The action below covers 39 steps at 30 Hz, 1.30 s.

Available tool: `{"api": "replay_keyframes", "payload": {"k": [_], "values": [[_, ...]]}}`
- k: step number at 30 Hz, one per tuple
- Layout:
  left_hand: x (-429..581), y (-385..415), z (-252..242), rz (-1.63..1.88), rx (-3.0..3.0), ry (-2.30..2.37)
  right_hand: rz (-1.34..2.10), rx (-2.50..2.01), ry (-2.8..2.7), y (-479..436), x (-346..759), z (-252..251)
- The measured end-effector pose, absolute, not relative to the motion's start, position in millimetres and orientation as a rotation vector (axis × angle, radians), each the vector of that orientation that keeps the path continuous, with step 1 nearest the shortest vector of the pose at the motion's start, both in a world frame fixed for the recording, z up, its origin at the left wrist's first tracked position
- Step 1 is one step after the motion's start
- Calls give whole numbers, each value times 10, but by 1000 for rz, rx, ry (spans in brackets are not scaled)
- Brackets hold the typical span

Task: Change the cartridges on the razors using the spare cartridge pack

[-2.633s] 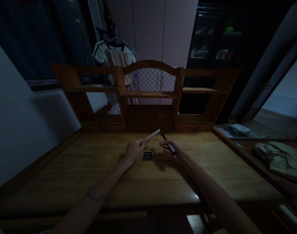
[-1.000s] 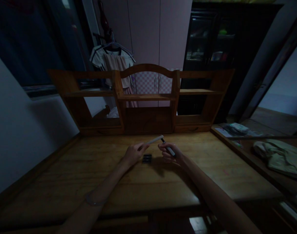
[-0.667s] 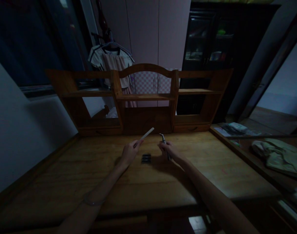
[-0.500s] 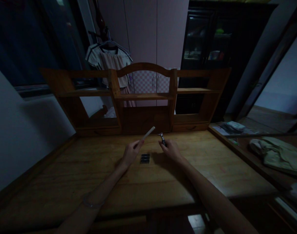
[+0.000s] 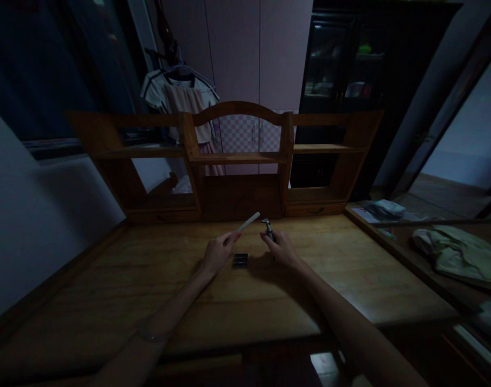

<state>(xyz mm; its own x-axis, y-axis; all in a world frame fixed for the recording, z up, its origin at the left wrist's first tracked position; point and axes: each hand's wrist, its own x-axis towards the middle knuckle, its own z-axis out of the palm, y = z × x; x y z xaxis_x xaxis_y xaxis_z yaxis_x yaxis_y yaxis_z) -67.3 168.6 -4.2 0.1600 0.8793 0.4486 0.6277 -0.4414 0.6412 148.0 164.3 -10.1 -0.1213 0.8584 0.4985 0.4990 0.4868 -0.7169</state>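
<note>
Pinched in my left hand [image 5: 220, 251] is a slim, pale stick-like thing [image 5: 250, 221] with a rounded end, slanting up to the right; its kind does not show. My right hand [image 5: 283, 247] is closed around the dark handle of a razor [image 5: 268, 228], whose shiny head points up and to the left. A small gap separates the stick's tip from the razor head. Between and below my hands, a small dark pack with several rows [image 5: 240, 261], like razor cartridges, lies on the wooden desk [image 5: 157, 285].
A wooden shelf unit [image 5: 239, 158] with small drawers stands along the desk's back edge. Light green cloth [image 5: 463, 258] lies on a lower surface at the right. Clothes [image 5: 183, 99] hang behind, left of the pink cabinet [image 5: 286, 54]. The room is dim.
The pale stick has tipped slightly to the right and lies a little flatter, its tip nearer the razor head. The razor has shifted very slightly left. The pack has stayed in place.
</note>
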Motion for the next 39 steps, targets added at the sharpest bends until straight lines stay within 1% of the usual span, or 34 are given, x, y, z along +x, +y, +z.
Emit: {"api": "replay_keyframes", "payload": {"k": [7,11,16,21,25,30,34,39], "values": [[-640,1667,-57,1114,2234,1404,426,-1140,-1793,1641,1472,-141],[-667,1730,-76,1087,2146,1409,239,-1190,-1846,1651,1493,-163],[-688,1715,-58,1152,2083,1361,-30,-1302,-1892,1691,1525,-186],[-622,1667,-57,1084,2135,1343,-206,-1517,-1906,1686,1577,-142],[-667,1731,-83,1080,2094,1400,-331,-1562,-1941,1650,1582,-90],[-717,1747,-94,1198,2038,1379,-344,-1585,-1994,1641,1563,-68],[-664,1724,-99,1117,2098,1287,-337,-1609,-2030,1637,1571,-55],[-706,1777,-114,1132,2056,1354,-361,-1654,-1996,1626,1564,-38]]}}
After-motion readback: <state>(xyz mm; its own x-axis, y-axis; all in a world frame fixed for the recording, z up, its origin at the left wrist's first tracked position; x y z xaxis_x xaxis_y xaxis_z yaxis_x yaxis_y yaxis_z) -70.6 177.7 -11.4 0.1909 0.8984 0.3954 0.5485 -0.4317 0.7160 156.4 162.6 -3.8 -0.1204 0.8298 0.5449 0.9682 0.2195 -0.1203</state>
